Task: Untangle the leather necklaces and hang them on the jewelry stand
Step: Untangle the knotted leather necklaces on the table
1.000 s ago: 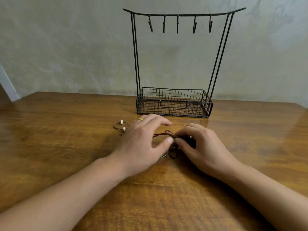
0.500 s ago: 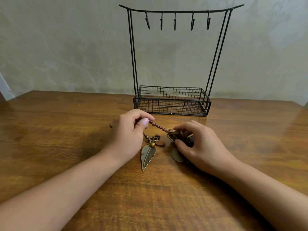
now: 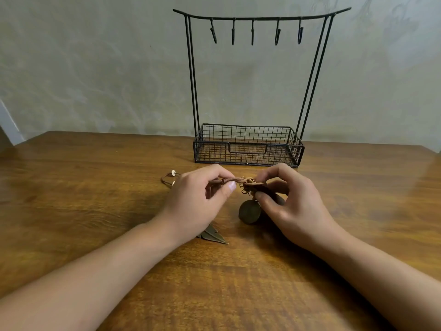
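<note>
A knotted bundle of brown leather necklace cords hangs between my two hands, a little above the table. My left hand pinches the cords on the left of the knot. My right hand pinches the tangle on the right. A round dark pendant dangles under the right hand. A bronze leaf pendant lies on the table, partly hidden under my left wrist. A cord loop with white beads lies left of my left hand. The black wire jewelry stand is behind, its several hooks bare.
The wooden table runs to a pale wall at the back. The stand's mesh basket base sits just beyond my hands. A white edge shows at the far left past the table corner.
Both hands have lifted the tangle off the table and moved closer together. The leaf pendant has slid back under my left wrist. The round pendant now hangs free.
</note>
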